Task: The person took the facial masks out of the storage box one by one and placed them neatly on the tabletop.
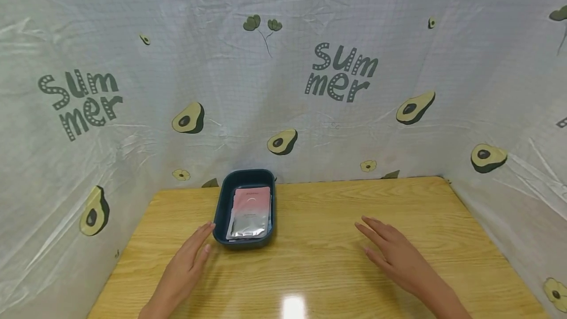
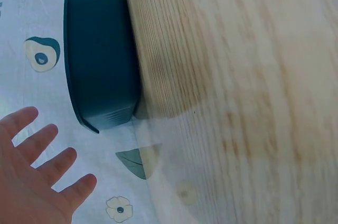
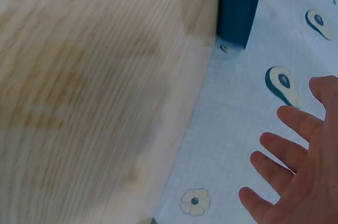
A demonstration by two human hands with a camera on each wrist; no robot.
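Note:
A dark teal plastic bin [image 1: 243, 245] stands at the back left of the wooden table, its side wall [image 2: 103, 55] facing the left wrist view. Inside it lie flat sachets, the top one a pink and silver packet [image 1: 251, 210]; those beneath are mostly hidden. My left hand [image 1: 183, 265] hovers beside the bin's near left corner, fingers extended, holding nothing. Whether its fingertips touch the rim I cannot tell. Over the right half of the table my right hand [image 1: 398, 260] is held with spread fingers [image 3: 285, 150] and nothing in it, well apart from the bin.
The wooden tabletop [image 1: 319, 240] has a bright light reflection near its front. A pale cloth [image 1: 230, 78] printed with avocados and lettering hangs behind the table and along both sides. The table's back edge runs just behind the bin.

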